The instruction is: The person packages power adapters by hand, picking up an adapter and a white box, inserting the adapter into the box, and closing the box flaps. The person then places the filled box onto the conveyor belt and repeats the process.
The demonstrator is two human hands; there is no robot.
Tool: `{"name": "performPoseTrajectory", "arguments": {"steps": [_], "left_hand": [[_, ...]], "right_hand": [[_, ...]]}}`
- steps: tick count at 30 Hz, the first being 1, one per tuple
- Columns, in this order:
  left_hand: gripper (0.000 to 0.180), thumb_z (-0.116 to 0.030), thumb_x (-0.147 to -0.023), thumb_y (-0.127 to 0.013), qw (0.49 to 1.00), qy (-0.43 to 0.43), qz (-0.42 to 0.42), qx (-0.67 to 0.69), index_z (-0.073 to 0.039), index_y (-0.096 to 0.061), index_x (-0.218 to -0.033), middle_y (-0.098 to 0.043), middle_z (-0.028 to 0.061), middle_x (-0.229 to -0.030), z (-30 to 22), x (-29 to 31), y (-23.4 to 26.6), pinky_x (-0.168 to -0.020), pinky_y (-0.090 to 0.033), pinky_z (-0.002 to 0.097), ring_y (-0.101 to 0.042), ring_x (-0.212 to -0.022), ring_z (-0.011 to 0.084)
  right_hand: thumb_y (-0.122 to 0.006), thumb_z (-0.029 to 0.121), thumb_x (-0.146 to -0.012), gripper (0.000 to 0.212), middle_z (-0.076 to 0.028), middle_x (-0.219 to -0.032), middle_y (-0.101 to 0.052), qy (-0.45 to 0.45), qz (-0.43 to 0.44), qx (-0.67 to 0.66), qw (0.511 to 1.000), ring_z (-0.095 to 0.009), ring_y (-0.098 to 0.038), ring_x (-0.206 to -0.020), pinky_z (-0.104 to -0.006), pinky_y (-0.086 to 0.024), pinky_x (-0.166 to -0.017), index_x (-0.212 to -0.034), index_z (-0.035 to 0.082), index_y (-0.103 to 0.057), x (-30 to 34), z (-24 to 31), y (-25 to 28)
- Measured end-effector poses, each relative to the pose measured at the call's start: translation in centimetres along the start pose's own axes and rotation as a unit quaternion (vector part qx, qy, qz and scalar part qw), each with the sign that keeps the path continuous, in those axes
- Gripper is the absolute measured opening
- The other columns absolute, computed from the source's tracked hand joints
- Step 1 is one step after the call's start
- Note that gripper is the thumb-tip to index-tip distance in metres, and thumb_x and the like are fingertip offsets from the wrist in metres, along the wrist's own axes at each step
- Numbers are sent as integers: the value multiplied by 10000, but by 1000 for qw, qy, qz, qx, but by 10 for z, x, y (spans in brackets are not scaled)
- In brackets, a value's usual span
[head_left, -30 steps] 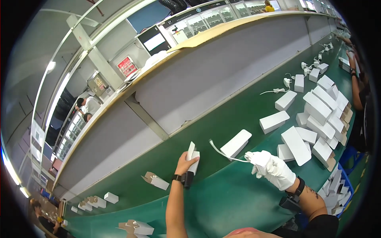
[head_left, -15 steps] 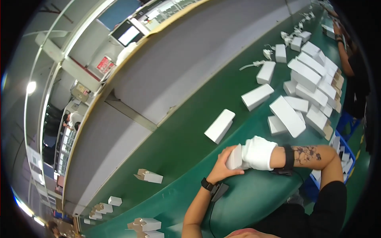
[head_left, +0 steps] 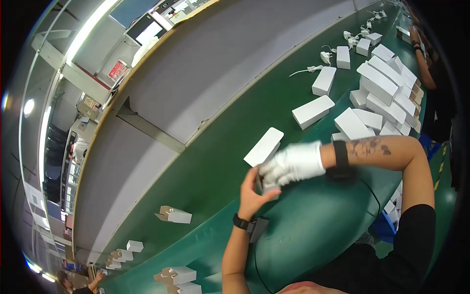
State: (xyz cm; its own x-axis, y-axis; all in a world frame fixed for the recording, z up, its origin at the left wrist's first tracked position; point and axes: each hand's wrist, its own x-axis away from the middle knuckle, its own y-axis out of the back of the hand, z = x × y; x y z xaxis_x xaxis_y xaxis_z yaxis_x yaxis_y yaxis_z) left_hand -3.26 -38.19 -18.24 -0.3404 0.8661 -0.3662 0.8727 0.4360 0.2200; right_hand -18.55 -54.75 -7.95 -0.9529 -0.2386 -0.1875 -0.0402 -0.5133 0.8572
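Above the green table, the bare left hand clasps a small box; the gloved right hand meets it there, too blurred to tell its grip. Just beyond lies a white carton, then piled cartons and, farther, corded plugs.

Boxes: plain white
Box flaps: brown
Plugs and cables: white
Surface: green, darker along the far strip
Glove: white
Wrist straps: black
Forearm tattoo: dark, flower-like pattern
Sleeve: black
Upright panel: pale grey
Bin: blue
Wall sign: red and white
Floor: green, with yellow-and-dark striped tape
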Motion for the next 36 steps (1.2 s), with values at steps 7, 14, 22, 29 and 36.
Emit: {"name": "performPoseTrajectory", "arguments": {"steps": [7, 14, 22, 29, 36], "left_hand": [[722, -101, -779, -751, 959, 33, -273, 63, -18, -355, -1377, -501, 94, -1263, 18, -8, 101, -983, -398, 322, -501, -1141, 190], [788, -89, -783, -686, 886, -45, -420, -190, -68, -250, -1440, -305, 135, -1453, -11, -13, 83, -1080, -265, 438, -339, -1320, 267], [700, -191, -805, -630, 843, -214, -366, -333, -25, -266, -1380, -373, 215, -1387, -56, -11, 30, -1017, -348, 457, -423, -1242, 326], [661, -222, -805, -626, 863, -193, -308, -350, -15, -305, -1345, -426, 227, -1330, -37, -12, 14, -950, -414, 430, -513, -1131, 327], [560, -302, -846, -562, 988, -31, -152, 17, 27, -412, -1273, -519, 217, -1232, -75, -4, -33, -942, -429, 420, -550, -1093, 339]], "right_hand": [[-591, 333, -801, 366, -185, -1043, -654, -487, -174, 275, 810, -341, -637, -971, -435, -501, -847, -1049, 75, -669, -4, -156, 145], [-619, 329, -838, 307, -73, -1222, -623, -752, -223, 238, 573, -294, -609, -1101, -494, -485, -875, -1102, 191, -691, 101, -382, 207], [-522, 473, -860, 470, -101, -1246, -605, -781, -209, 205, 551, -312, -580, -1147, -437, -474, -924, -1181, 153, -646, 77, -426, 197], [-501, 462, -890, 450, -50, -1239, -610, -737, -190, 218, 611, -248, -599, -1115, -389, -481, -899, -1204, 161, -614, 92, -478, 212], [-510, 323, -936, 351, -69, -1098, -600, -242, -528, -403, 707, -233, -611, -1017, -363, -511, -877, -1194, 85, -508, 39, -365, 244]]}}
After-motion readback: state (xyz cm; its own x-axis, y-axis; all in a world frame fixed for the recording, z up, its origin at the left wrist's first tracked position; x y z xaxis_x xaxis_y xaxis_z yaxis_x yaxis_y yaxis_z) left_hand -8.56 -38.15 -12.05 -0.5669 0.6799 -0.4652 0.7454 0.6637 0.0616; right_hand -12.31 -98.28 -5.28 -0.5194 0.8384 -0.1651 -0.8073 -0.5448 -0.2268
